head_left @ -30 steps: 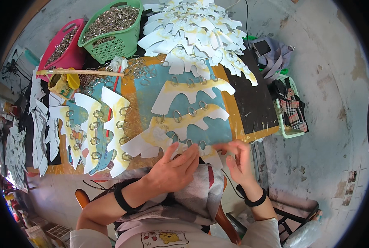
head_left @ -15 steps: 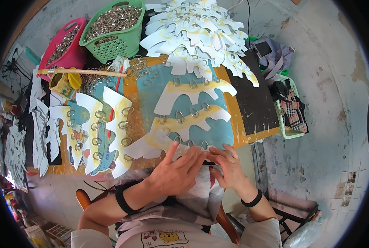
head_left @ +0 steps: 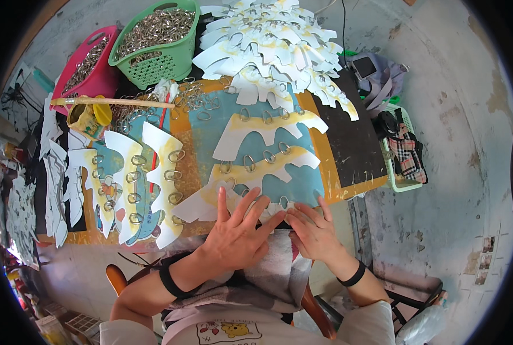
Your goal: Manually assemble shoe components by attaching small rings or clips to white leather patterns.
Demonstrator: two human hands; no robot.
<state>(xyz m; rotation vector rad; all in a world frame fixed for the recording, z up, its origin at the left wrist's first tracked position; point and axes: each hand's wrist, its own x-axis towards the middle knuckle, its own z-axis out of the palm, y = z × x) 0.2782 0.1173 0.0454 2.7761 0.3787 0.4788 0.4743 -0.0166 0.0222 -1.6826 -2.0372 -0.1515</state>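
Observation:
At the table's near edge a white scalloped strip (head_left: 202,204) with yellowish glue lies partly under my hands. My left hand (head_left: 236,233) presses its spread fingers down on the strip, over the metal rings there. Beside it, my right hand (head_left: 314,231) lays its fingers on the strip's right end, the outer finger apart from the others. A metal oval ring (head_left: 284,201) stands out between the two hands' fingertips. Just beyond, two more scalloped strips with rings lie one behind the other, the nearer strip (head_left: 262,172) and the farther strip (head_left: 233,138).
Left of my hands lie several ringed strips (head_left: 167,167). Behind them are a glue tin (head_left: 87,122), a wooden stick (head_left: 135,103) and loose rings (head_left: 202,103). A pink basket (head_left: 66,75) and green basket (head_left: 158,72) hold rings. A strip pile (head_left: 268,46) covers the far side.
My left hand has shifted slightly left and its fingers have spread wider over the strip. The right hand stays nearly in place at the strip's right end.

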